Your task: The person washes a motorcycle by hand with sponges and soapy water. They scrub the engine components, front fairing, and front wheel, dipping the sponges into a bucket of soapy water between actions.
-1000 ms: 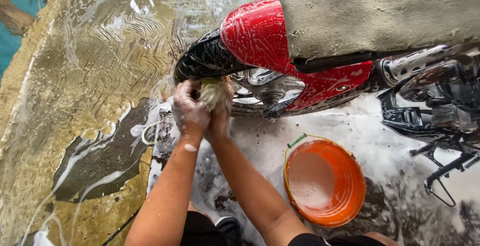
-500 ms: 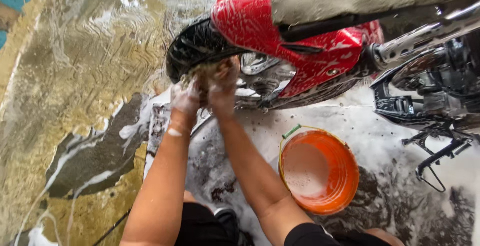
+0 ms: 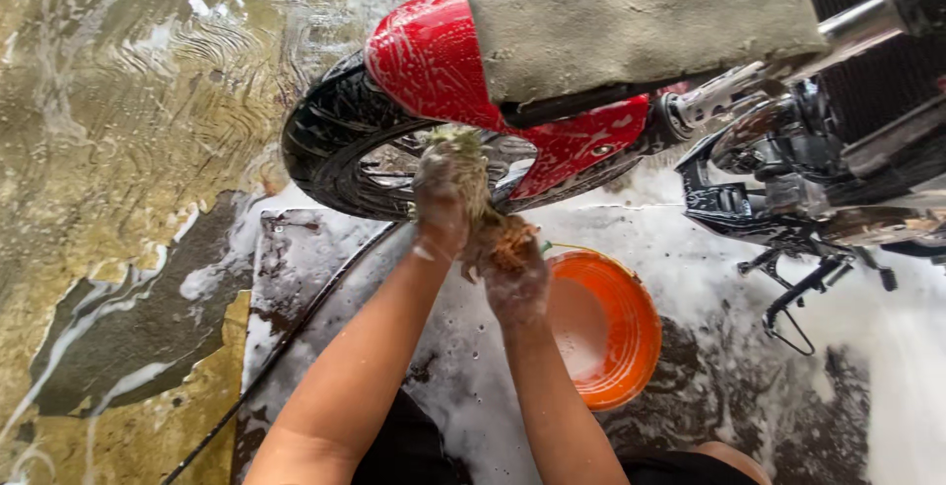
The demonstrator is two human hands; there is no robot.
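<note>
Gripping a soapy fibrous scrub wad (image 3: 471,184), both hands closed on it: left hand (image 3: 440,199) clamps the upper part, right hand (image 3: 512,266) clamps the lower end, the two hands touching. Wad sits against the spokes of the black wheel (image 3: 335,155), just beyond the left hand. Red fender (image 3: 429,61) above the hands. Orange bucket (image 3: 616,332) just right of the right hand. Black hose (image 3: 286,347) runs left of the forearms over wet, foamy floor (image 3: 128,150).
</note>
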